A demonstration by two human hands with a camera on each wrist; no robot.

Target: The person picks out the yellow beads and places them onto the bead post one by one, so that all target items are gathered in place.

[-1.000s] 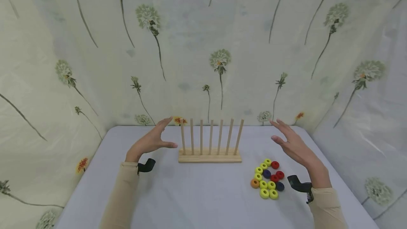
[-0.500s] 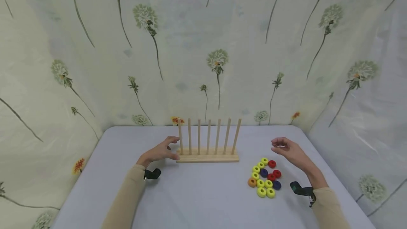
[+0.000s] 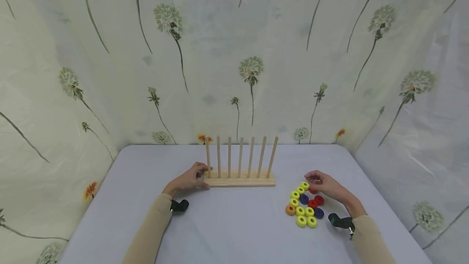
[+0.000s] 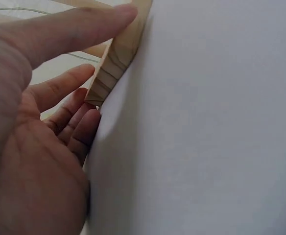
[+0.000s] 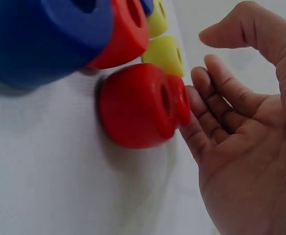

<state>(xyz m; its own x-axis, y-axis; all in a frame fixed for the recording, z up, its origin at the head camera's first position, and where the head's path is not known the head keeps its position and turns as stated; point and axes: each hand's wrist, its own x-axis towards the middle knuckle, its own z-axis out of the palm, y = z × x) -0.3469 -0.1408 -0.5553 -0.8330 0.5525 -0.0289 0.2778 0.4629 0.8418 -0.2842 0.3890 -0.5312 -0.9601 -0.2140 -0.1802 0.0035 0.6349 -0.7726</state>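
At 12 o'clock on the table, as seen by the wearer, a wooden rack is noted. It is made up of a low, flat base and seven plain pegs, upright in one row and bare. Pale, unpainted wood is shown throughout; on the end of the base, dark curved grain is seen from the left wrist.

The rack's 9 o'clock end is gripped by the left hand: the thumb is laid along the near side, the fingers round the end and far side.

At 4 o'clock from the rack, fourteen rings are grouped on the table: eight yellow, three red, two blue, one orange. A smooth, glossy finish, rounded edges and a central hole are observed. The yellow rings are set in a curve from 12 o'clock through 9 to 6; the orange ring is found outside it, towards 9.

The right hand is held over the group's 1 o'clock edge. Its fingers are loosely bent, the thumb spread apart from them, nothing pinched. The red ring below is partly covered by the fingers; whether it is touched cannot be told.
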